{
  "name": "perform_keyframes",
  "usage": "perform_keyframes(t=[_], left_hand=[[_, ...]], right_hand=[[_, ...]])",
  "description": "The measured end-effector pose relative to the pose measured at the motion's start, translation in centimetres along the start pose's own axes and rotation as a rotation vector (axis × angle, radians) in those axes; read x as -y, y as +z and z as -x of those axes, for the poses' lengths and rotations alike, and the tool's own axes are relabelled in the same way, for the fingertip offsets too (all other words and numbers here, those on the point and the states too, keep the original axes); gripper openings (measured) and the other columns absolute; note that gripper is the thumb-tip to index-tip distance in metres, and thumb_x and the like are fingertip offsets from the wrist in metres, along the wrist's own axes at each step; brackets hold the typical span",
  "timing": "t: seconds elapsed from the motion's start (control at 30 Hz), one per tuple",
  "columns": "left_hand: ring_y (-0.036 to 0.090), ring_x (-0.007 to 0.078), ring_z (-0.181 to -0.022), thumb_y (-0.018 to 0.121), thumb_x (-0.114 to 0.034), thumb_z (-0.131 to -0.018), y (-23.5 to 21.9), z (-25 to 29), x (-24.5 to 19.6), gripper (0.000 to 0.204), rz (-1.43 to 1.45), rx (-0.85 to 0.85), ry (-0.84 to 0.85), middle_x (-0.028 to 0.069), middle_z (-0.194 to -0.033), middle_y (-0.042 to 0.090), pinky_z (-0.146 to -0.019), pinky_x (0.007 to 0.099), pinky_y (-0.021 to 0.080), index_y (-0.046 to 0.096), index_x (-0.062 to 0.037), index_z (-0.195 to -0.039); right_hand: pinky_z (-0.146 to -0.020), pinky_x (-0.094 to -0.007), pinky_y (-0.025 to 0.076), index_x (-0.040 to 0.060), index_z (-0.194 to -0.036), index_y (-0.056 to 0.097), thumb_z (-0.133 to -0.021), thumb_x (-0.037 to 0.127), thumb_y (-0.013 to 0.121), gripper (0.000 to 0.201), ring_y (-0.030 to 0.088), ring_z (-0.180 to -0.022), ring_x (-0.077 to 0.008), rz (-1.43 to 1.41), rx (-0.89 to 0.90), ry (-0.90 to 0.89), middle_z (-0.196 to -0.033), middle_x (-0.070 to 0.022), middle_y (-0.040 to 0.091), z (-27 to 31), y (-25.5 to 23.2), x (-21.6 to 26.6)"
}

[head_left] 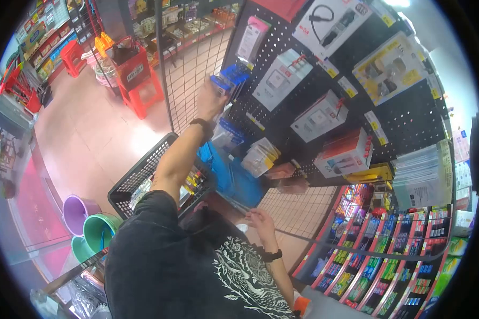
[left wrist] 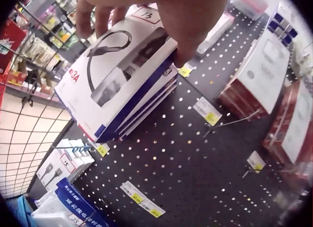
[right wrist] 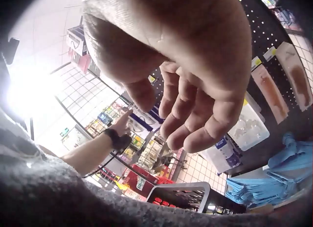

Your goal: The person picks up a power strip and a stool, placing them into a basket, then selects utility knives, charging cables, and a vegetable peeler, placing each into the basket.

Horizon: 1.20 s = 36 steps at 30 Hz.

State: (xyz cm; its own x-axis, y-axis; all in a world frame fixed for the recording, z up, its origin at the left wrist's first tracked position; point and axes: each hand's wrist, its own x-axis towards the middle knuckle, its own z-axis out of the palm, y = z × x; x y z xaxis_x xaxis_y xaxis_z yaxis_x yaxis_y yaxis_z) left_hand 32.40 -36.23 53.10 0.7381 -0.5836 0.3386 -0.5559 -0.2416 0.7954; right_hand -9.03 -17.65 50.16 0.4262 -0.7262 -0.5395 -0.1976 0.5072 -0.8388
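My left hand (head_left: 212,101) grips blue-and-white boxes (head_left: 234,75) at the edge of the black pegboard. From above, in the left wrist view, the hand (left wrist: 161,17) has its fingers and thumb around a stack of white boxes (left wrist: 120,70) with a cable pictured on the front. Several boxes lie one behind another there. Lower down, my right hand (head_left: 262,223) holds nothing, its fingers loosely bent near blue bags (head_left: 234,178). The right wrist view shows that hand (right wrist: 195,65) large, with the left hand (right wrist: 122,127) at the boxes beyond.
A black basket (head_left: 123,186) containing goods stands below the left arm. Other boxes (head_left: 282,80) hang on the pegboard (head_left: 399,119). Red stools (head_left: 142,90) and purple and green buckets (head_left: 80,212) are at the left. Shelves of small packs (head_left: 378,255) stand at lower right.
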Motion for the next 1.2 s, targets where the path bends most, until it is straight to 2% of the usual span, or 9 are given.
perform_keyframes(t=[0.27, 0.33, 0.47, 0.63, 0.73, 0.83, 0.9, 1.0, 1.2], left_hand=[[0.061, 0.0353, -0.104, 0.074, -0.038, -0.075, -10.5, 7.8, 2.8, 0.079, -0.143, -0.013, 0.006, 0.0224, -0.107, 0.062, -0.087, 0.0409, 0.048, 0.037, 0.0019, -0.133], [0.058, 0.0411, -0.107, 0.073, -0.045, -0.075, -12.2, 10.2, 6.1, 0.084, -0.01, 0.236, -0.167, 0.028, -0.114, 0.059, -0.091, 0.0447, 0.046, 0.038, 0.0057, -0.133], [0.063, 0.037, -0.104, 0.071, -0.053, -0.075, -9.9, 17.0, 19.2, 0.088, -0.12, 0.256, -0.561, 0.0295, -0.109, 0.062, -0.089, 0.0401, 0.049, 0.038, 0.0097, -0.127], [0.038, 0.0491, -0.129, 0.048, -0.083, -0.071, -7.3, 19.2, 21.9, 0.126, -0.429, 0.489, -0.886, 0.0355, -0.143, 0.03, -0.108, 0.0523, 0.03, 0.0, 0.0034, -0.149], [0.034, 0.0481, -0.133, 0.036, -0.086, -0.073, -5.7, 19.8, 24.6, 0.122, -0.421, 0.501, -1.002, 0.0362, -0.141, 0.033, -0.111, 0.0551, 0.022, 0.004, 0.0036, -0.149], [0.038, 0.0419, -0.132, 0.038, -0.07, -0.086, -3.6, 23.1, 31.3, 0.091, -0.397, 0.672, -0.567, 0.0304, -0.14, 0.04, -0.109, 0.0513, 0.029, 0.035, 0.0034, -0.14], [0.051, 0.0442, -0.118, 0.042, -0.065, -0.087, -7.2, 23.6, 25.7, 0.084, -0.354, 0.984, -0.342, 0.0293, -0.125, 0.054, -0.1, 0.0465, 0.04, 0.037, 0.0006, -0.139], [0.063, 0.0361, -0.103, 0.045, -0.059, -0.09, -8.0, 27.8, 24.0, 0.066, -0.315, 1.252, -0.438, 0.0231, -0.114, 0.064, -0.092, 0.0429, 0.047, 0.063, -0.0012, -0.116], [0.065, 0.0279, -0.096, 0.053, -0.046, -0.089, -12.6, 34.2, 21.2, 0.05, -0.115, 1.025, -0.571, 0.0167, -0.103, 0.068, -0.085, 0.0371, 0.049, 0.065, -0.0042, -0.113]], right_hand=[[-0.08, -0.0303, 0.053, -0.0001, -0.117, 0.055, -0.094, 0.011, 0.056, 0.026, 0.064, -0.095, -0.0205, 0.006, 0.083, 0.004, -0.105, -0.0124, 0.064, -2.0, 0.6, 0.9], [-0.077, -0.0283, 0.052, 0.0002, -0.116, 0.056, -0.094, 0.01, 0.056, 0.025, 0.064, -0.093, -0.0182, 0.001, 0.113, 0.029, -0.104, -0.0116, 0.065, -2.6, 1.7, 1.6], [-0.074, -0.0261, 0.051, 0.0006, -0.115, 0.056, -0.094, 0.01, 0.056, 0.023, 0.064, -0.091, -0.0159, 0.062, 0.185, 0.077, -0.103, -0.0109, 0.066, -3.8, 2.4, 1.5], [-0.074, -0.0263, 0.051, 0.0006, -0.116, 0.056, -0.094, 0.01, 0.056, 0.024, 0.064, -0.092, -0.0159, 0.11, 0.213, 0.108, -0.103, -0.0107, 0.066, -4.5, 2.9, 1.6], [-0.073, -0.0261, 0.051, 0.001, -0.116, 0.056, -0.094, 0.011, 0.057, 0.025, 0.064, -0.092, -0.0158, 0.097, 0.208, 0.123, -0.103, -0.0104, 0.066, -4.3, 3.6, 2.0], [-0.072, -0.0255, 0.051, 0.0016, -0.117, 0.057, -0.093, 0.011, 0.058, 0.026, 0.064, -0.092, -0.0157, 0.081, 0.199, 0.117, -0.103, -0.0095, 0.066, -5.7, 4.3, 2.8], [-0.069, -0.0246, 0.05, 0.0028, -0.12, 0.055, -0.092, 0.013, 0.06, 0.03, 0.064, -0.089, -0.0149, 0.074, 0.186, 0.111, -0.104, -0.0078, 0.066, -7.6, 5.0, 4.6], [-0.068, -0.0249, 0.05, 0.0027, -0.123, 0.053, -0.09, 0.012, 0.062, 0.036, 0.063, -0.087, -0.0139, 0.131, 0.216, -0.126, -0.11, -0.0092, 0.064, -12.7, 6.1, 8.3], [-0.075, -0.0334, 0.052, -0.0017, -0.134, 0.042, -0.076, 0.02, 0.075, 0.07, 0.064, -0.096, -0.0245, 0.308, -0.017, -0.45, -0.123, -0.021, 0.057, -25.5, 11.7, 17.9]])
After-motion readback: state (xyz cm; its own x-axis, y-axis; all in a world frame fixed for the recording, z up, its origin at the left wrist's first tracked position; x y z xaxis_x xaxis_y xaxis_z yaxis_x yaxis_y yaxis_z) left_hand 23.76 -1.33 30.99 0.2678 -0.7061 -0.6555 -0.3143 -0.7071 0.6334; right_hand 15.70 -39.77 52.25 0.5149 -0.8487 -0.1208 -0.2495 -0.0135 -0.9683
